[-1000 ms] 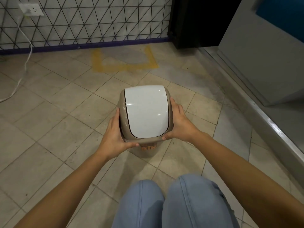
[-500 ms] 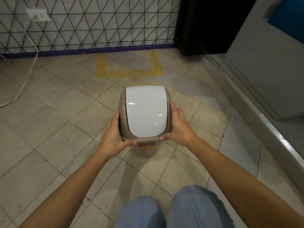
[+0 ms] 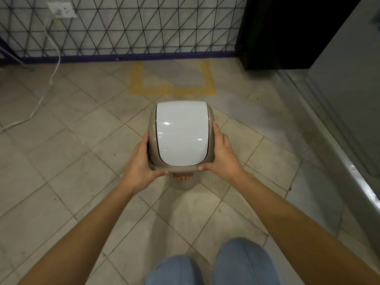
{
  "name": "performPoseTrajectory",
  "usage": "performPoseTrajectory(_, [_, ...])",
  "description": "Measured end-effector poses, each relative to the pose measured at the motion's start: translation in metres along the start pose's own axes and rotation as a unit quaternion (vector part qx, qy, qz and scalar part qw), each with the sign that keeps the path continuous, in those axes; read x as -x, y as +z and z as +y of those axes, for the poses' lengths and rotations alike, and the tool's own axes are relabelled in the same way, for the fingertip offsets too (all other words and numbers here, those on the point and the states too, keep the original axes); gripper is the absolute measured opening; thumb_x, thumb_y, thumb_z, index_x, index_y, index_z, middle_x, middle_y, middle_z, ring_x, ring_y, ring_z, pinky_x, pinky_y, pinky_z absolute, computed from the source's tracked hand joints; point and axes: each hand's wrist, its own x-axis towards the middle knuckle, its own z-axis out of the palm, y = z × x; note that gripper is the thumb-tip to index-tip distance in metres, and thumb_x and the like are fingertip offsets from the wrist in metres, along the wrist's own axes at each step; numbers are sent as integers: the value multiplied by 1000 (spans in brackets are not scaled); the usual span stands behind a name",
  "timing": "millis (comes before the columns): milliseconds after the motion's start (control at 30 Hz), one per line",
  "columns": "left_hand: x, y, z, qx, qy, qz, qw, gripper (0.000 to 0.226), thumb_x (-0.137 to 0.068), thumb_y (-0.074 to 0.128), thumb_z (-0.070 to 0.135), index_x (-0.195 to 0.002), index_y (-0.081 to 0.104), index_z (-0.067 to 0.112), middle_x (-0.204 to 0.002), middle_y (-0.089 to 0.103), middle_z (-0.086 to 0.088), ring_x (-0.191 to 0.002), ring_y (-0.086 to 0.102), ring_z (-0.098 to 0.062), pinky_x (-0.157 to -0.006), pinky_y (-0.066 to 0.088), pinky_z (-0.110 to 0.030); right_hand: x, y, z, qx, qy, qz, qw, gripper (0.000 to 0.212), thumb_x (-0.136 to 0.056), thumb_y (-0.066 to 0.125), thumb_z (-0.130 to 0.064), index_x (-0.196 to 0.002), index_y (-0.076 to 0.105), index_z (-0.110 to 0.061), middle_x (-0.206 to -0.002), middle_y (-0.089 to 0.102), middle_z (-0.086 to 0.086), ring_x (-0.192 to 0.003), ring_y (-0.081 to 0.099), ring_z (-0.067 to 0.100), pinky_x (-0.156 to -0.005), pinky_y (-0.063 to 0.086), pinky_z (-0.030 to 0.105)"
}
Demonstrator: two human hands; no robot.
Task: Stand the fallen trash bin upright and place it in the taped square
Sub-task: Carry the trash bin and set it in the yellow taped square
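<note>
1. So, my left hand [image 3: 141, 164] and my right hand [image 3: 221, 155] are both clamped on the trash bin [image 3: 182, 138], one on each side of its tan lid collar, thumbs hooked over the near edge and fingers wrapped round the flanks.
2. It is upright, its white swing lid [image 3: 181, 133] facing up at me, and it sits short of the taped square [image 3: 172, 79], which lies just beyond it against the wall [image 3: 144, 25]. Looking straight down on it, I cannot tell whether its base is touching the floor [image 3: 61, 161] or hanging a little above.
3. What could go wrong: I am gripping the collar, not the body. If that top piece only snaps on, I judge a lift could pull it free and let the tub below drop or tip again.
4. The swing lid pivots, so a thumb straying onto it would find nothing firm, and my hold would slip.
5. Setting down is the other risk. The lid hides the base from me, so I could land it straddling the near strip of yellow tape instead of inside it.
6. The floor is beige tile laid on the diagonal, scuffed and smooth-looking, so I expect the bin would skid if I shoved it.
7. Around me: a triangle-patterned wall with a purple skirting, a white cable [image 3: 49, 64] trailing from a wall socket [image 3: 61, 9] on the left, a dark cabinet [image 3: 287, 29] at the far right, and a metal sill [image 3: 337, 161] along the right side.
</note>
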Motion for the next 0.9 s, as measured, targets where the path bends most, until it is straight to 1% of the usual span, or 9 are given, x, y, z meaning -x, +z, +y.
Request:
performPoseTrajectory(100, [-11,-2,7,14,-8,-4,1000,126,-54,89,9,-151,10,21,-149,32,-4,-136,35,-18,-110,35,-43,-11,-3,-2,1,-4,-3,1000,138,-53,88,-14,-146,-13,-31,-143,23,6,-132,31,25,-105,33,40])
performPoseTrajectory(267, [-32,-2,11,7,-17,9,1000,125,-56,89,9,-151,8,24,-149,31,-3,-135,36,-16,-111,35,-39,-35,-8,-3,-16,-8,-11,1000,137,-54,88,-13,-146,-11,-30,-143,24,7,-134,28,24,-107,31,39])
performPoseTrajectory(433, [-54,-4,9,8,-14,17,1000,121,-59,87,7,-151,9,22,-149,30,-4,-135,35,-17,-111,34,-36,-56,-10,-5,-41,-3,-9,999,135,-55,87,-11,-146,-11,-32,-145,21,4,-135,26,22,-105,29,34])
performPoseTrajectory(533, [-67,-5,6,5,-13,20,1000,120,-60,86,9,-151,9,21,-150,29,-5,-136,33,-18,-113,31,-36,-68,-11,-5,-50,3,-6,999,135,-55,87,-10,-147,-10,-31,-147,20,4,-137,23,21,-107,29,35])
performPoseTrajectory(633, [-82,-9,4,14,-2,19,1000,120,-60,87,8,-151,10,22,-149,29,-4,-136,33,-17,-112,32,-36,-83,-12,-8,-53,2,-4,999,134,-56,87,-10,-148,-9,-29,-148,19,4,-138,22,21,-101,25,27])
performPoseTrajectory(700, [-91,-9,0,23,-4,21,1000,119,-60,87,9,-151,11,22,-149,30,-2,-136,33,-16,-112,33,-36,-93,-12,-8,-52,6,1,999,134,-55,87,-10,-148,-8,-29,-148,21,4,-137,23,20,-96,24,24])
performPoseTrajectory(800, [-103,-13,-4,35,-6,19,999,118,-59,87,10,-150,13,22,-150,30,0,-136,34,-15,-112,34,-38,-103,-10,-13,-43,12,11,999,134,-54,88,-9,-148,-5,-28,-148,21,3,-136,24,19,-94,24,22])
performPoseTrajectory(900, [-123,-14,-8,45,-6,11,999,119,-58,88,11,-150,14,22,-151,29,1,-136,35,-15,-111,35,-41,-118,-12,-16,-47,21,16,999,135,-52,88,-8,-148,-5,-27,-149,22,3,-136,25,19,-96,26,24])
